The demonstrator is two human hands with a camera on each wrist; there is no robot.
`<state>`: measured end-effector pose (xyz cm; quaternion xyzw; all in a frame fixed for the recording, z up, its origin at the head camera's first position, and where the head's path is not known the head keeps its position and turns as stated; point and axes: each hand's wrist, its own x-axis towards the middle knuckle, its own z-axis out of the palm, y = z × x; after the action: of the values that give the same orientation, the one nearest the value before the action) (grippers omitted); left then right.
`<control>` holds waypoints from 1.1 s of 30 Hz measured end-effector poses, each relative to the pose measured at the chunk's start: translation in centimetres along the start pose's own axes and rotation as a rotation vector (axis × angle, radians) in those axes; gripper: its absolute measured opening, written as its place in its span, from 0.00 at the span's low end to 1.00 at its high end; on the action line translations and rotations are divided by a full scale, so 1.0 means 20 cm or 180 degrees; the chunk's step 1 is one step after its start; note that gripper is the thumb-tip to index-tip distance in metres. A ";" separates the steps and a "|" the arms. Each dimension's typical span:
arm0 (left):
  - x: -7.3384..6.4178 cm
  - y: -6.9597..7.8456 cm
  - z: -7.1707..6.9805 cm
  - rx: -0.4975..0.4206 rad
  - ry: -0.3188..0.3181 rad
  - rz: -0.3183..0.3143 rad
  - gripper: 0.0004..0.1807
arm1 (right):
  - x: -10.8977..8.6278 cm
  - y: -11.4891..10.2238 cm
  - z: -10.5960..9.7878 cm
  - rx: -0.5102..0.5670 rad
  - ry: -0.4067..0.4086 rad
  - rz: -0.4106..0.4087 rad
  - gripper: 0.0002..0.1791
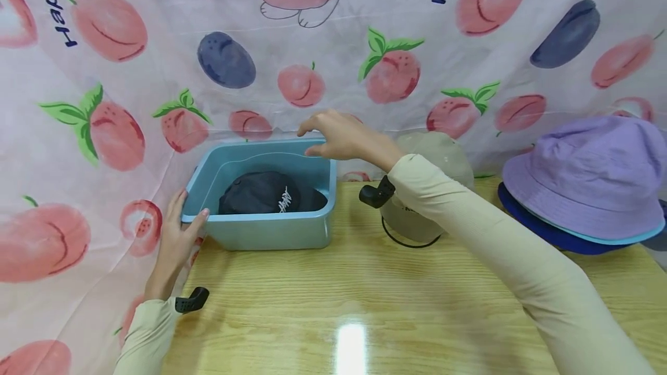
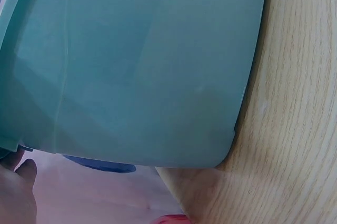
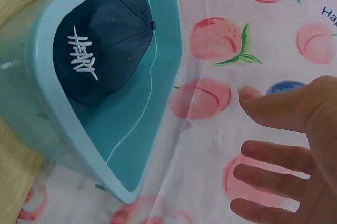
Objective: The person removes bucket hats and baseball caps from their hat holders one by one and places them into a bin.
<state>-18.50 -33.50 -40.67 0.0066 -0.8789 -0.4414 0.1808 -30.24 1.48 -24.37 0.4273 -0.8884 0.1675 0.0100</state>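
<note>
A light blue plastic bin [image 1: 271, 233] stands on the table at the left. Inside it lies a black baseball cap [image 1: 257, 190] with white lettering, also plain in the right wrist view as a dark cap [image 3: 113, 40]. My left hand [image 1: 178, 236] grips the bin's left front corner, thumb at the rim and fingers along the outer side. Over the bin's back right corner hovers my right hand [image 1: 339, 136], holding nothing; its fingers [image 3: 274, 179] are spread and relaxed. The left wrist view is mostly filled by the bin's wall [image 2: 142, 66].
A beige hat [image 1: 417, 221] with a black cord stands right of the bin, partly behind my right forearm. Farther right is a stack of bucket hats, a lilac one [image 1: 589, 184] on top and a dark blue one [image 1: 552, 236] beneath. A fruit-print cloth [image 1: 323, 45] hangs behind the table.
</note>
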 end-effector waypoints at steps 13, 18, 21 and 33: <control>-0.01 0.02 -0.01 0.0017 -0.0007 -0.0048 0.40 | -0.14 0.00 -0.06 -0.0304 0.0129 0.0132 0.27; -0.01 0.02 -0.02 0.0028 -0.0015 -0.0058 0.40 | -0.21 0.01 -0.08 -0.0472 0.0193 0.0170 0.28; 0.00 0.02 -0.02 0.0042 -0.0011 -0.0063 0.40 | -0.25 0.02 -0.09 -0.0543 0.0184 0.0200 0.30; 0.00 0.04 -0.02 -0.0004 -0.0048 -0.0108 0.40 | -0.39 0.07 -0.10 -0.0846 0.0108 0.0232 0.34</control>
<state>-18.23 -33.33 -39.88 0.0181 -0.8797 -0.4450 0.1667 -26.60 8.75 -24.22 0.3868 -0.9174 0.0558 0.0754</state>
